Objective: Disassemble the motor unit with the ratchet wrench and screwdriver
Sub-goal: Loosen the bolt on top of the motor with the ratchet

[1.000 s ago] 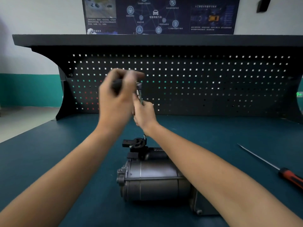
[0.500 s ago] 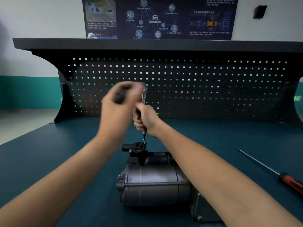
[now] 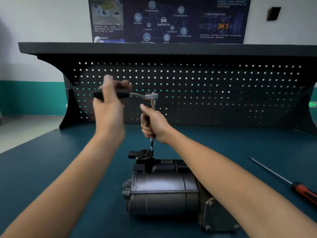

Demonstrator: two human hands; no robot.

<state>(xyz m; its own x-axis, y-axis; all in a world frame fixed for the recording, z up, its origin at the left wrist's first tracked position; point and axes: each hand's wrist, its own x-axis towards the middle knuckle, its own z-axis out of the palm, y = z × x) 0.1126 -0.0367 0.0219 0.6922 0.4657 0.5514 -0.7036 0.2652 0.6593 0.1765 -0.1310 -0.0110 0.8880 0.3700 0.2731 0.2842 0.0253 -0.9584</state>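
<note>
Chrome-headed, the ratchet wrench (image 3: 144,95) is seen in the head view with its handle swung out leftward since a moment ago. The handle is clamped in the left hand (image 3: 109,102), while the upright extension (image 3: 153,104) is gripped in the fist of the right hand (image 3: 154,124) and kept on a fastener (image 3: 151,149) at the black fitting (image 3: 144,154) atop the motor unit (image 3: 163,194). The unit is laid near the front edge of the bench (image 3: 51,169) with the screwdriver (image 3: 301,191) untouched toward the right edge, so another loosening stroke is judged made and the fastener not yet out.
</note>
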